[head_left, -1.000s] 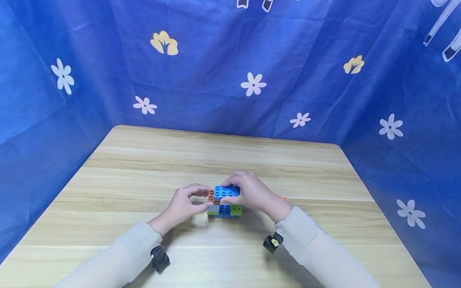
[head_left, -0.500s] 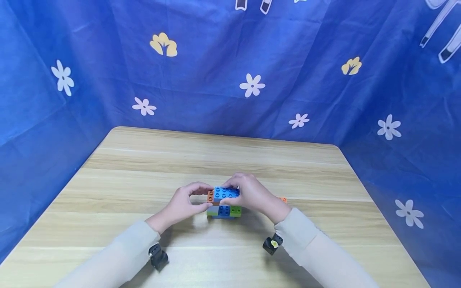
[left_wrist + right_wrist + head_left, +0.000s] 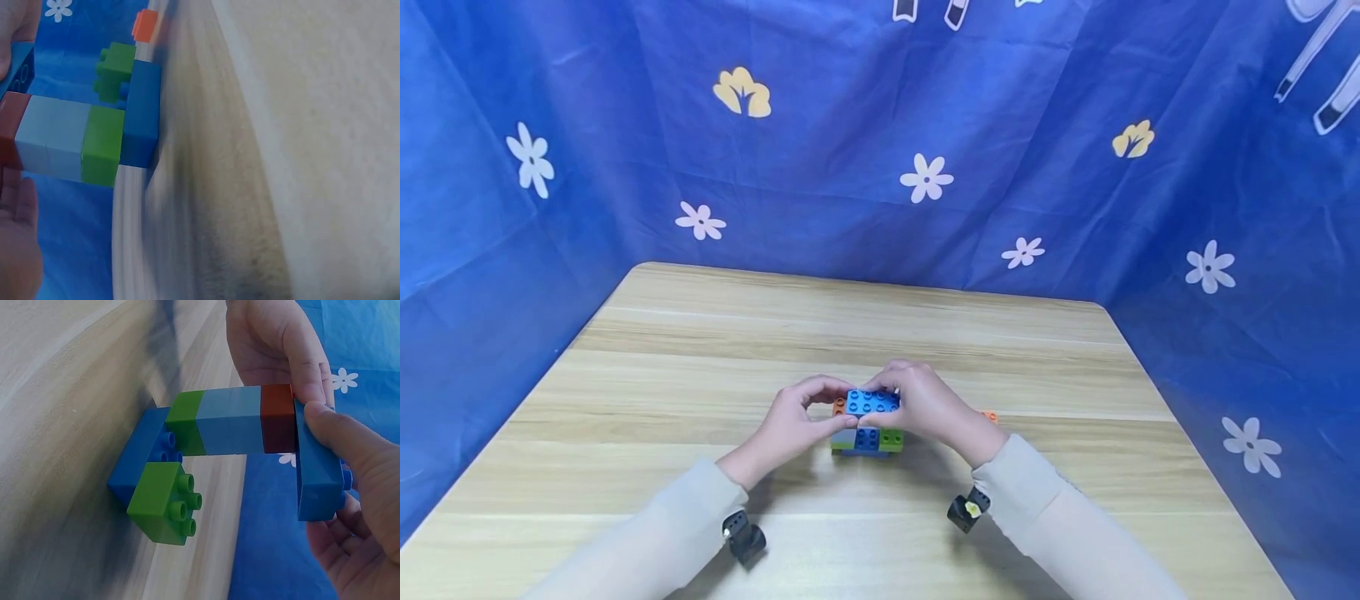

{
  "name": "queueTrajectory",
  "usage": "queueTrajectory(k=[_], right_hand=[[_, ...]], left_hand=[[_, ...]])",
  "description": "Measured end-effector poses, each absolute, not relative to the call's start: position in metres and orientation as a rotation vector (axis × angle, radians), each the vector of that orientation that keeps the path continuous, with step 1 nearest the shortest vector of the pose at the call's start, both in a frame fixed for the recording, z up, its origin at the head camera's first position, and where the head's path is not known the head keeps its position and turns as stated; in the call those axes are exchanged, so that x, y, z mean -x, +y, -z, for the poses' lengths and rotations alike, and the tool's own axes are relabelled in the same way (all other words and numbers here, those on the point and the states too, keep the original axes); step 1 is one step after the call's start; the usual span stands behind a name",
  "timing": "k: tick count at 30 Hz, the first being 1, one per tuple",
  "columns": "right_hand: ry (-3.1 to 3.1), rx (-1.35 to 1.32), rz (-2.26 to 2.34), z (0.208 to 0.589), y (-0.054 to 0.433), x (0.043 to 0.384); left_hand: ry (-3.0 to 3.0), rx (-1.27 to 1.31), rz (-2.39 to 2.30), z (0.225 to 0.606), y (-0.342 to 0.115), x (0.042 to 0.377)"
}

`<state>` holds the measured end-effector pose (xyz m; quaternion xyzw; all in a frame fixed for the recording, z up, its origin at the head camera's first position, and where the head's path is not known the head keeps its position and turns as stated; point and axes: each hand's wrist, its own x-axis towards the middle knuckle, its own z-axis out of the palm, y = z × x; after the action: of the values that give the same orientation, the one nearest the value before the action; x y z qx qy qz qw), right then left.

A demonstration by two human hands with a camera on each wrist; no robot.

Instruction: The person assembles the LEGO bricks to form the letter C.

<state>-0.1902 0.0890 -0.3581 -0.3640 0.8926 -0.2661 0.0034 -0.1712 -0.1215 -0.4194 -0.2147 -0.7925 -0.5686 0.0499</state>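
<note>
A toy building-brick structure stands on the table. Its base is a blue brick (image 3: 140,447), with a green brick (image 3: 159,503) at its right end. From the left end rises a column of a green brick (image 3: 102,145), a light blue section (image 3: 228,419) and a brown brick (image 3: 277,419). On top lies another blue brick (image 3: 871,402), overhanging to the right. My right hand (image 3: 925,404) pinches this top brick between thumb and fingers. Around its left end, beside the brown brick, my left hand (image 3: 793,425) closes thumb and fingers.
Partly hidden behind my right wrist, an orange brick (image 3: 991,416) lies on the wooden table (image 3: 880,333). A patterned blue cloth (image 3: 820,167) hangs around the back and sides. Black devices (image 3: 745,539) are worn on both wrists.
My left hand has shifted slightly right, from the brown brick's left side to the top blue brick's left end. The right hand keeps its hold on that brick.
</note>
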Motion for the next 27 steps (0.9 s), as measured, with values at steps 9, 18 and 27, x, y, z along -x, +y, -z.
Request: queueTrajectory(k=[9, 18, 27], right_hand=[[2.767, 1.122, 0.949, 0.37, 0.098, 0.19], [2.741, 1.169, 1.155, 0.395, 0.127, 0.193], [2.802, 1.099, 1.218, 0.418, 0.169, 0.198]], left_hand=[[-2.355, 0.658, 1.811, 0.409, -0.12, 0.163], [-2.341, 0.652, 1.8, 0.427, -0.121, 0.17], [-2.333, 0.634, 1.845, 0.428, -0.12, 0.17]])
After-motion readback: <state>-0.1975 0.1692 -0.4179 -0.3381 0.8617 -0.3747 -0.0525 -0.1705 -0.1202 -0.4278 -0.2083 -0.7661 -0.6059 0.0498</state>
